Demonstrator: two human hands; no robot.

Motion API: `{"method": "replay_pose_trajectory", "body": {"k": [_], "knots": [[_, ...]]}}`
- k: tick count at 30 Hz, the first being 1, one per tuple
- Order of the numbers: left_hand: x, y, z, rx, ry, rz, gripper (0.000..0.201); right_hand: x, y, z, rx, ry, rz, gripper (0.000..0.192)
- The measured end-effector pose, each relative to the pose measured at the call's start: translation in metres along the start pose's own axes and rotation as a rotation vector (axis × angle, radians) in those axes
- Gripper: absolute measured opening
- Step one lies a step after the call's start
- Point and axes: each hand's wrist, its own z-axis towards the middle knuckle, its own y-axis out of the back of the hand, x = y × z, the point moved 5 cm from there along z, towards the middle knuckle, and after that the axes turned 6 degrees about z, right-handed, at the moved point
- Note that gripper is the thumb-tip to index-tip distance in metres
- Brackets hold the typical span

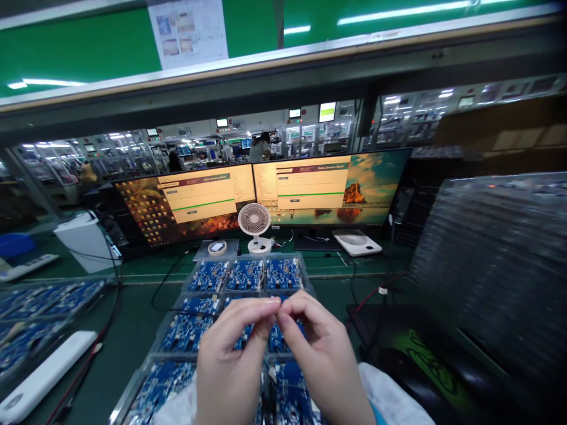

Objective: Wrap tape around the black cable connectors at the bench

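Note:
My left hand (237, 348) and my right hand (316, 348) meet fingertip to fingertip above a clear plastic tray (153, 349). Both are closed in a pinch, thumb against forefinger. Whatever is between the fingertips, if anything, is too small or too hidden to make out. Blue circuit boards (188, 324) fill the tray's compartments in rows under my hands, and my hands and white sleeves cover part of them.
Behind the tray stand a small white fan (254, 219), a tape roll (217, 248) and two monitors (310, 195). Left are another board tray (53, 298), a long white device (48, 375) and cables. A tall stack of clear trays (496, 265) and a black mat (398, 330) occupy the right.

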Motion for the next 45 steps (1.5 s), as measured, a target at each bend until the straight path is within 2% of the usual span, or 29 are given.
{"method": "replay_pose_trajectory", "body": {"k": [6, 10, 14, 17, 20, 23, 26, 28, 31, 33, 36, 41, 45], "knots": [[0.002, -0.008, 0.001, 0.058, 0.088, -0.118, 0.021, -0.001, -0.005, -0.002, 0.037, 0.043, -0.007, 0.021], [0.006, -0.006, 0.001, 0.065, 0.160, -0.217, 0.017, -0.006, -0.006, -0.005, 0.047, -0.014, 0.046, 0.022], [0.017, -0.005, 0.001, 0.081, 0.333, -0.470, 0.011, -0.006, -0.007, -0.004, 0.085, -0.060, 0.187, 0.021], [0.021, -0.009, 0.000, 0.085, 0.485, -0.721, 0.025, -0.003, -0.007, -0.001, 0.118, -0.072, 0.297, 0.021], [0.017, -0.018, 0.001, 0.198, 0.569, -0.907, 0.037, -0.003, -0.008, 0.002, 0.161, -0.125, 0.406, 0.021], [0.012, -0.025, 0.000, 0.329, 0.613, -1.003, 0.036, -0.005, -0.010, 0.004, 0.228, -0.182, 0.527, 0.020], [0.015, -0.026, -0.003, 0.357, 0.663, -0.947, 0.022, -0.009, -0.009, 0.004, 0.207, -0.210, 0.639, 0.020], [0.018, -0.022, -0.002, 0.302, 0.627, -0.819, 0.008, -0.011, -0.003, 0.006, 0.143, -0.169, 0.594, 0.021], [0.017, -0.015, 0.003, 0.257, 0.442, -0.584, 0.015, -0.009, 0.007, 0.007, 0.066, -0.097, 0.380, 0.020], [0.016, -0.011, 0.005, 0.264, 0.371, -0.420, 0.013, -0.007, 0.011, 0.008, 0.061, -0.094, 0.284, 0.021], [0.018, -0.007, 0.007, 0.265, 0.366, -0.285, 0.011, -0.005, 0.010, 0.009, 0.099, -0.099, 0.225, 0.023], [0.019, -0.005, 0.007, 0.195, 0.381, -0.260, 0.016, -0.002, 0.007, 0.007, 0.150, -0.052, 0.128, 0.021], [0.015, -0.008, 0.003, 0.183, 0.325, -0.181, 0.019, 0.001, 0.005, 0.004, 0.139, -0.013, 0.066, 0.020]]}}
